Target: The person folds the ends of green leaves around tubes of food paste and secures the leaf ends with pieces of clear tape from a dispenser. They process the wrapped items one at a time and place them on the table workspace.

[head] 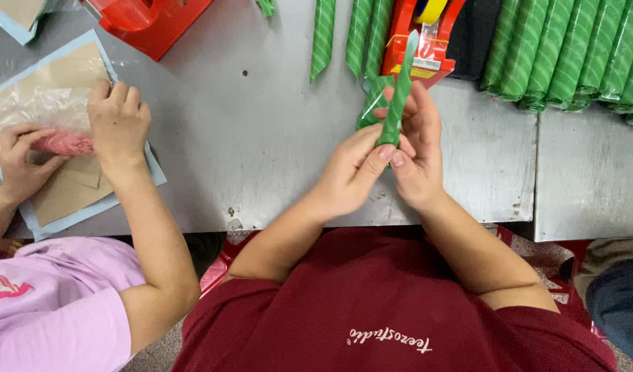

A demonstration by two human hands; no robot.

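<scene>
Wrapping step: left hand and right hand both pinch 1 green striped tube, upright above the grey table, before the red tape dispenser. Next move likely calls for tape.

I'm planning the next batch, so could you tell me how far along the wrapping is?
Done: finished green rolls lie stacked at the table's far right. In hand: the left hand and right hand pinch one green striped roll upright. Left: cannot tell; no unwrapped pieces show.
</scene>
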